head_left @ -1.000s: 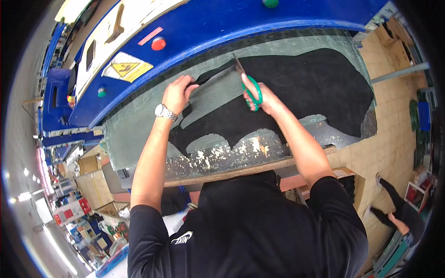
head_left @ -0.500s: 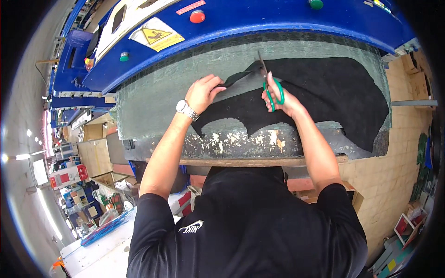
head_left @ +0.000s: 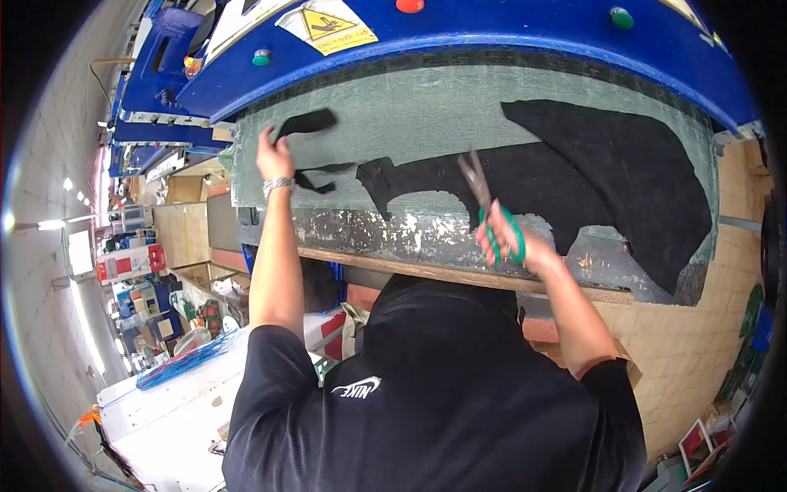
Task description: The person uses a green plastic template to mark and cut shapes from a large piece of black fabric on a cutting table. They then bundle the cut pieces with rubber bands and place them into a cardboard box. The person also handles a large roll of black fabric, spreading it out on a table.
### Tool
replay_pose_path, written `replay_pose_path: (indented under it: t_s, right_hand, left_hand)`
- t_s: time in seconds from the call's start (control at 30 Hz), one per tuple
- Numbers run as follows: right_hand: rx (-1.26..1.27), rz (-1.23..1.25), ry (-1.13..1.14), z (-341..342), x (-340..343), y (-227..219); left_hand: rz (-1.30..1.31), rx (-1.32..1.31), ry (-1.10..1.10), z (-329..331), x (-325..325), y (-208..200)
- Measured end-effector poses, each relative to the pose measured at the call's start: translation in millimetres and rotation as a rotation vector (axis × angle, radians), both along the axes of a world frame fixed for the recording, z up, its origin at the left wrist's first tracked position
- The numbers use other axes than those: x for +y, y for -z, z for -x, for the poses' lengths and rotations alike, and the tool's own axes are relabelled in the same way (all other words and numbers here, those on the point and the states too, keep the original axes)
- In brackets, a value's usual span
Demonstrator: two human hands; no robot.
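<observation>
My right hand (head_left: 516,246) grips a pair of scissors (head_left: 479,184) by its green handles. The blades point away from me, slightly apart and blurred, over the near part of a large black sheet of soft leather or fabric (head_left: 648,164). That sheet has curved cut-outs along its near edge, and its right part is folded over. Off to the left, my left hand (head_left: 273,157) is closed on a thin black strip (head_left: 310,122), whose ends swing out blurred to the right. Beneath everything lies a worn grey-green cutting pad (head_left: 418,102).
A blue machine beam (head_left: 492,33) with red and green buttons and a yellow warning label runs along the far side. A wooden rail (head_left: 393,264) edges the table in front of me. At lower left stands a white table (head_left: 164,418) with blue cords (head_left: 184,361).
My left hand has moved left, carrying the black strip away from the sheet. The scissors have come back toward me, off the cut. The view has shifted somewhat.
</observation>
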State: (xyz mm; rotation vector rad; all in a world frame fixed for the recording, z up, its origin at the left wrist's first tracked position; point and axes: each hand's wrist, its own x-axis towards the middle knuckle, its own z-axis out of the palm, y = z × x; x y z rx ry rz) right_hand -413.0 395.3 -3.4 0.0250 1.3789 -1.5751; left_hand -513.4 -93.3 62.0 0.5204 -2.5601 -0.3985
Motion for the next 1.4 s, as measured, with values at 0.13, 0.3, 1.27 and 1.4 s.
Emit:
replay_pose_path:
  t_s: [0.13,0.3,1.27,1.4]
  right_hand:
    - [-0.226,0.054,-0.117,-45.6,-22.6,1.3]
    - [-0.237,0.049,-0.134,-40.1,-62.1,7.3]
    - [0.198,-0.371,-0.295,-54.9,-180.4,-16.9]
    - [0.175,-0.423,-0.246,-43.7,-195.4,-19.8]
  left_hand:
    - [0.24,0.111,0.097,-44.4,-83.8,0.9]
    - [0.111,-0.295,0.269,-62.5,-49.3,30.4]
    - [-0.275,0.084,-0.206,-308.9,-348.4,9.5]
    - [-0.304,0.093,-0.273,-317.0,-370.8,-8.1]
